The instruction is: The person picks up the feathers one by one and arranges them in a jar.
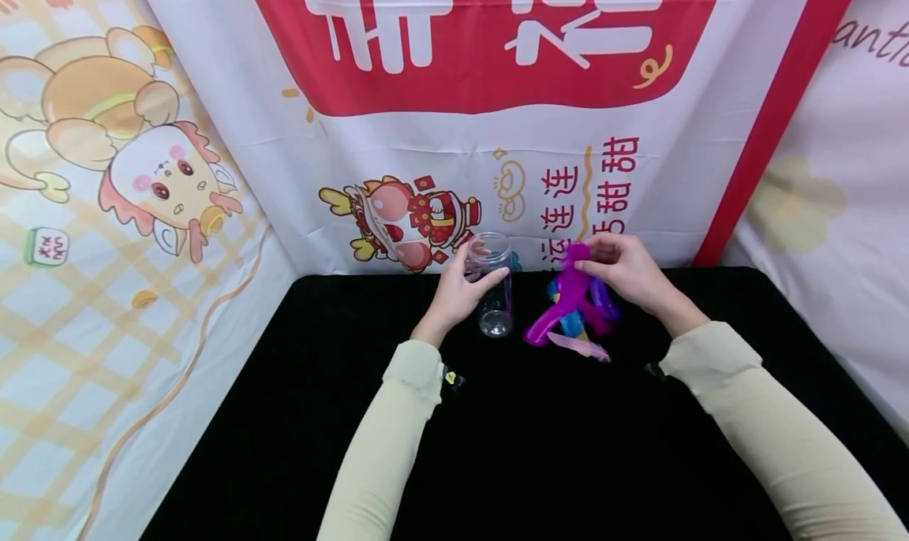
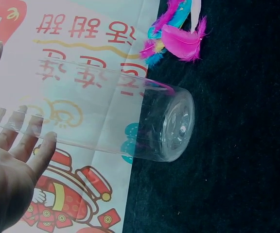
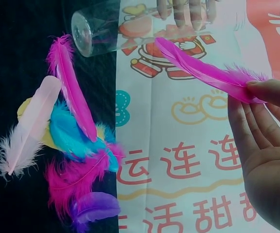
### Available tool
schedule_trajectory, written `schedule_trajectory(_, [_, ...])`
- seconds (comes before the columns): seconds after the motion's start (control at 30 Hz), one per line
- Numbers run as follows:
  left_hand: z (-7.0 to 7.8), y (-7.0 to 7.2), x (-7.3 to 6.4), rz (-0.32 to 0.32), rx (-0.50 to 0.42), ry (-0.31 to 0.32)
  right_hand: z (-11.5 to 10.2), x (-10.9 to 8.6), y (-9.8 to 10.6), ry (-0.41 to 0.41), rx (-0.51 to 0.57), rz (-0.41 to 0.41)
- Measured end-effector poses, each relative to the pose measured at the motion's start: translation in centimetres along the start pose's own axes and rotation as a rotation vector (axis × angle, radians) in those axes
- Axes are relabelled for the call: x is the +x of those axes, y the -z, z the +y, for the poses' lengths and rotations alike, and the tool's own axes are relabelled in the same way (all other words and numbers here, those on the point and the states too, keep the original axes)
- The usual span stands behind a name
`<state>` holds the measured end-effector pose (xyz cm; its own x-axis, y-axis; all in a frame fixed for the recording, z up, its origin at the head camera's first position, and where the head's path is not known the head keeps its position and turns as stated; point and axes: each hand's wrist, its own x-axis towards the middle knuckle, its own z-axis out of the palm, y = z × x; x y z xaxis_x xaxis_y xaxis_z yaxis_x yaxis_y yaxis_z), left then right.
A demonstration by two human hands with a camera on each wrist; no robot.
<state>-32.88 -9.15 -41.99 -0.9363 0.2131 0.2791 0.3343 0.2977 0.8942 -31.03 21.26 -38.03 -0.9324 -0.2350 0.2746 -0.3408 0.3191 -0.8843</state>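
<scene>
A clear plastic jar (image 1: pixel 501 303), upright and without a lid on its top, is held near its upper part by my left hand (image 1: pixel 454 290), the thumb in front and the fingers around the far side. Between thumb and fingertips, my right hand (image 1: pixel 628 271) pinches a magenta feather (image 3: pixel 203 73) by one end; its other end points toward the jar. Below the right hand lies a loose pile of feathers: a pale pink feather (image 3: pixel 33 121), a blue feather (image 3: pixel 69 133), a purple feather (image 3: pixel 98 206), and more magenta and yellow ones. No feather shows inside the jar.
A black cloth-covered table (image 1: pixel 540 446) lies under both hands. Just behind the jar and feathers hangs a printed white and red banner (image 1: pixel 298 170). Patterned cloth (image 1: pixel 92 328) stands along the left side, and a white sheet (image 1: pixel 838 273) along the right.
</scene>
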Motion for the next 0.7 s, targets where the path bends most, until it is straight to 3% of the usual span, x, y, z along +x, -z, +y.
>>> schedule_trajectory(0.7, [-0.03,-0.08,0.0,0.009,0.013,0.011,0.05,0.39,-0.28,-0.001,0.018,-0.012])
